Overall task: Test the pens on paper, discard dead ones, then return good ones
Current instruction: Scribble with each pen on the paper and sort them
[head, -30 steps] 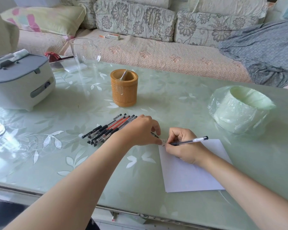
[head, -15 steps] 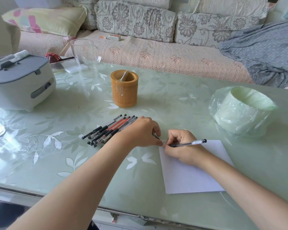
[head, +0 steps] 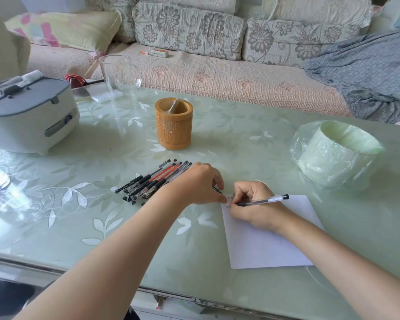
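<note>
Head view: paper (head: 268, 241) lies near front edge of table (head: 97, 241), right of centre. Open tabletop to its left and between it and bin (head: 335, 155).

Right hand (head: 255, 206) pinches clear pen (head: 264, 200), black end pointing right, tip at paper's top-left corner, small marks there.

Left hand (head: 194, 183) has fingers curled, tips at same corner, just beside pile of pens (head: 151, 181). Small dark piece under fingers; cannot tell whether it is gripped.

Pen holder (head: 173, 123) stands upright behind pile.
</note>
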Action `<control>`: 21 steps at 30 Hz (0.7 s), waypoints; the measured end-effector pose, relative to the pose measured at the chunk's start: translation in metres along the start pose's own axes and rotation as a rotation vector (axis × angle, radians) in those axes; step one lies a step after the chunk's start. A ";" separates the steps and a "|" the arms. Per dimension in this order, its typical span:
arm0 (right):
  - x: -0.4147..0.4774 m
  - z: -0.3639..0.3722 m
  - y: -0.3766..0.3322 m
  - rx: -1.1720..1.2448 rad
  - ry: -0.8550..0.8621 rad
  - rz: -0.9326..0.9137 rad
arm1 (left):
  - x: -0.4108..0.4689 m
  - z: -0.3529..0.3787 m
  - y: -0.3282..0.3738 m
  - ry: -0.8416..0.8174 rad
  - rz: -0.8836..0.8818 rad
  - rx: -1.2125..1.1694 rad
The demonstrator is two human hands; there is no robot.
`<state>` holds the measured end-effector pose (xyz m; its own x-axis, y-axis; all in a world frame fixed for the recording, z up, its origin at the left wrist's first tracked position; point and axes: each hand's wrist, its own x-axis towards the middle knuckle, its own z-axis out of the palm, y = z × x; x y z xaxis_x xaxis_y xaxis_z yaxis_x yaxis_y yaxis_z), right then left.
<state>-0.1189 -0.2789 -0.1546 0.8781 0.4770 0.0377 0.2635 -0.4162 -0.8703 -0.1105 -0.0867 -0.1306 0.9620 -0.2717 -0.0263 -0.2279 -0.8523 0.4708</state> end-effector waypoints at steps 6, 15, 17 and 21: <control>0.000 0.000 -0.001 -0.009 0.029 -0.024 | 0.001 0.000 0.000 -0.001 0.002 0.000; 0.000 0.001 -0.002 -0.036 0.039 -0.029 | 0.000 0.001 0.000 0.009 -0.002 -0.011; 0.000 0.001 -0.002 -0.017 0.042 -0.035 | 0.000 0.000 0.000 0.004 -0.006 -0.010; 0.000 0.001 -0.001 -0.017 0.010 -0.023 | 0.001 0.000 0.000 0.006 -0.011 -0.010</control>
<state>-0.1194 -0.2781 -0.1543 0.8757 0.4787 0.0628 0.2904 -0.4185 -0.8605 -0.1095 -0.0873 -0.1305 0.9652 -0.2602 -0.0263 -0.2162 -0.8506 0.4793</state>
